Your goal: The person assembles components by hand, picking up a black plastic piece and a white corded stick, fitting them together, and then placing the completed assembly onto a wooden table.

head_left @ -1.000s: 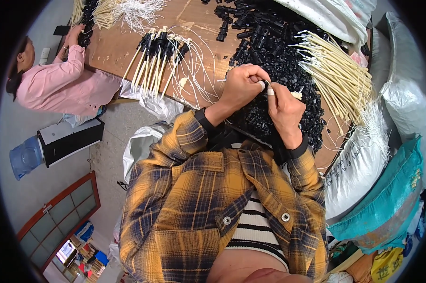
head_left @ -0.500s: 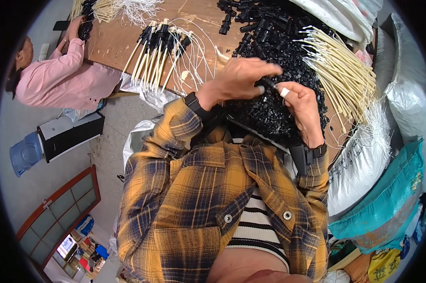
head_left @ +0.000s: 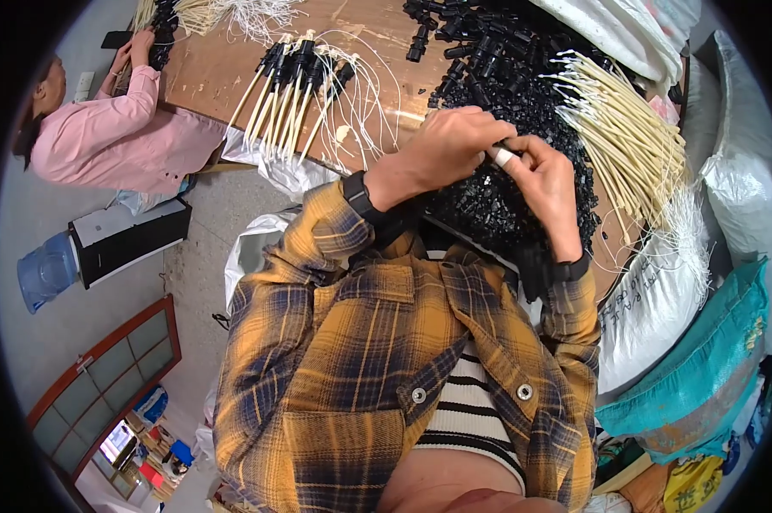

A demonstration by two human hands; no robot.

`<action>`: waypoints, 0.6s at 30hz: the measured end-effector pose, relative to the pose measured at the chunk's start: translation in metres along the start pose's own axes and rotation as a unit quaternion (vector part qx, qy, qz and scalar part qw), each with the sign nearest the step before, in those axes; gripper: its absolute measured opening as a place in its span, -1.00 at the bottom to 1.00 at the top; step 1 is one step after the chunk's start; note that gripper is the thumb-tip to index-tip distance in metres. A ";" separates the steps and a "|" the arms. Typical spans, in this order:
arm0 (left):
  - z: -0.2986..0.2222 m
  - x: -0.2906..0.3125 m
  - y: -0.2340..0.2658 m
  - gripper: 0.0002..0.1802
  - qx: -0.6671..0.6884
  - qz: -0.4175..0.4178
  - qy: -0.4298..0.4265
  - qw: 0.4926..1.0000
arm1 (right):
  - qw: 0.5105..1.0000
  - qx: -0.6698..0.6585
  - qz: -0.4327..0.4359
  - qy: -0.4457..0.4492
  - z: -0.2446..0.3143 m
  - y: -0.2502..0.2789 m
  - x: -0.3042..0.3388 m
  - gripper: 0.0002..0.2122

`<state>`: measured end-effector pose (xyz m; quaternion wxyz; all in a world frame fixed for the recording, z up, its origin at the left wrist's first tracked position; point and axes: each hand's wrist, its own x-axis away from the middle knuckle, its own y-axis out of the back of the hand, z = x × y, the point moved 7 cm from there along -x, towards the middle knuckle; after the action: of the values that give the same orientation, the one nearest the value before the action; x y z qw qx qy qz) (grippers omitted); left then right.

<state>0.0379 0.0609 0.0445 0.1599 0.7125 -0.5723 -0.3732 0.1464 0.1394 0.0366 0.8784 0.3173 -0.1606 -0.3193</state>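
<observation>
Over the heap of small black plastic pieces [head_left: 480, 205], my two hands meet with their fingertips together. My left hand [head_left: 441, 152] is closed, its fingers curled toward the right one. Closed in a pinch, my right hand [head_left: 546, 184] has a white wrap [head_left: 503, 157] on one finger. Something small and dark seems to sit between the fingertips, but the fingers cover most of it. To the right of the hands lies a bundle of cream tubes with white ends [head_left: 621, 137]. Larger black cylindrical fittings [head_left: 480, 51] are piled beyond the hands.
Cream tubes with black fittings and white cords [head_left: 296, 94] lie left on the wooden table [head_left: 377, 43]. A person in a pink shirt [head_left: 104, 145] works at the table's far left. White sacks [head_left: 651, 312] and a teal sack [head_left: 693, 350] crowd the right side.
My left hand's outstretched fingers have curled in and now press against the right hand's fingertips. The dark piece that showed between the hands is mostly covered.
</observation>
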 end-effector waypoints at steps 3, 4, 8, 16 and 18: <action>-0.006 0.002 0.006 -0.58 -0.021 -0.023 -0.021 0.999 | 0.999 0.001 0.043 -0.025 0.002 -0.004 -0.003 -0.82; -0.005 0.004 0.011 -0.61 -0.023 -0.035 -0.016 0.999 | 0.999 0.010 0.035 -0.017 0.005 -0.007 -0.004 -0.82; 0.003 0.013 0.043 -0.81 -0.072 -0.157 -0.003 0.985 | 0.987 -0.052 -0.075 0.132 0.027 -0.001 0.002 -0.74; 0.102 0.085 0.177 -0.71 -0.395 -0.313 0.224 0.834 | 0.981 -0.002 -0.042 0.187 0.024 -0.008 0.003 -0.90; 0.128 0.103 0.200 -0.64 -0.409 -0.309 0.297 0.806 | 0.976 0.004 -0.001 0.216 0.031 -0.026 0.006 -0.88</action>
<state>-0.1857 -0.0689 0.0533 0.4750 0.7962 -0.0406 -0.3725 0.1234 0.1059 0.0431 0.8907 0.3825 0.0321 -0.2435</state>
